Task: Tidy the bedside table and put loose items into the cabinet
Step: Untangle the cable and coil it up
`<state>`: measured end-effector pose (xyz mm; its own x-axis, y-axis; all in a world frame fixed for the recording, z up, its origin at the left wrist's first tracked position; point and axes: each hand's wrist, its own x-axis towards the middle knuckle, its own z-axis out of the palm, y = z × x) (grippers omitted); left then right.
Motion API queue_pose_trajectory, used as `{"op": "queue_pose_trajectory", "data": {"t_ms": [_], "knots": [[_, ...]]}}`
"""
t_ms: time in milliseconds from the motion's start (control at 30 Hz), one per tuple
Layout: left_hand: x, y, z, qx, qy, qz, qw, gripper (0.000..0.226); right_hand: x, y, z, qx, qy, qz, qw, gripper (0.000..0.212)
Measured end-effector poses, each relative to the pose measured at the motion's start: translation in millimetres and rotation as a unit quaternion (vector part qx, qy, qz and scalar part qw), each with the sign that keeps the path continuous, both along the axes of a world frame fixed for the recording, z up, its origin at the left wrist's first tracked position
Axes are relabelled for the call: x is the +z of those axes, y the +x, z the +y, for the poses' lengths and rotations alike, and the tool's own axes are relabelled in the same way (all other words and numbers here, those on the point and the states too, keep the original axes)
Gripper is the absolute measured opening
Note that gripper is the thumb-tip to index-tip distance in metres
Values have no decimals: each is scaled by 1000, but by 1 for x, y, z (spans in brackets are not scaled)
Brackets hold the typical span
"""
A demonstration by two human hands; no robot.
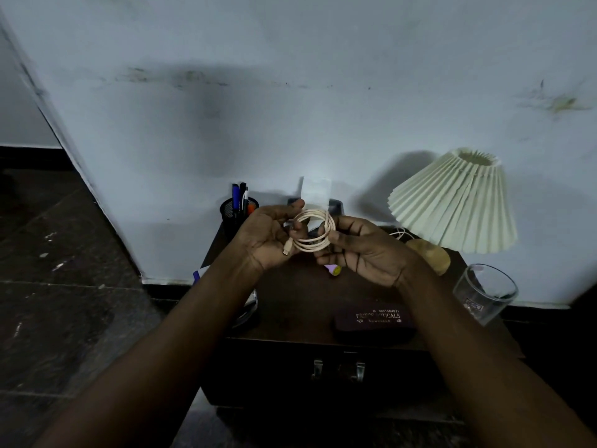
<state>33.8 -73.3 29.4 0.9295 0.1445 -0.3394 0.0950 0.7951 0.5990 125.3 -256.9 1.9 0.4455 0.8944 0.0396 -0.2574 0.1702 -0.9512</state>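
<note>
A white charging cable [315,231] is wound into a small coil and held in the air above the dark bedside table [297,302]. My left hand [268,236] grips the coil's left side, with one plug end hanging by the palm. My right hand [365,250] pinches the coil's right side. Below the tabletop the cabinet doors [290,373] are shut, with two metal handles [339,370] at the middle. A dark spectacle case [374,321] lies near the front edge. A small purple item [334,270] peeks out under my right hand.
A black mesh pen holder [237,210] with several pens stands at the back left. A pleated cream lamp [458,205] on a wooden base fills the back right. An empty glass [484,292] sits at the right edge. A white paper [316,192] leans on the wall.
</note>
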Motion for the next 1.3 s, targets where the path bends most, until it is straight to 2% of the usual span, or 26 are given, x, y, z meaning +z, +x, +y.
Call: {"op": "queue_pose_trajectory", "data": {"t_ms": [133, 233, 300, 433, 533, 700, 867, 1033, 1133, 1233, 1300], "knots": [[1, -3, 2, -48, 74, 12, 996, 38, -3, -2, 4, -55, -23, -20, 998, 30], [-1, -5, 0, -90, 72, 21, 993, 30, -6, -4, 7, -39, -12, -29, 999, 25], [-2, -4, -1, -104, 76, 26, 991, 27, -8, -4, 8, -31, 5, -25, 999, 31], [-3, -2, 3, -100, 94, 23, 990, 29, -10, -3, 8, -70, 12, -6, 997, 29], [-4, -7, 7, -127, 90, 2, 988, 24, -7, -1, 6, -79, 0, 19, 997, 38], [-3, -11, 3, -216, 36, -59, 974, 30, 0, -6, 8, -59, -33, 36, 997, 64], [-8, -11, 4, -191, 34, -57, 979, 24, 0, -5, 7, -48, -42, 86, 994, 45], [-10, -11, 4, -197, 65, -54, 977, 19, 0, -5, 8, -56, -69, 78, 993, 49], [-10, -9, 4, -168, 103, -32, 980, 19, 2, -2, 7, -97, -68, 76, 990, 50], [-11, -6, 4, -120, 104, -15, 987, 29, 6, 5, 1, -108, -37, 75, 991, 37], [-12, -3, 4, -87, 93, -6, 992, 27, 8, 9, -6, -77, -25, 34, 996, 26]]}}
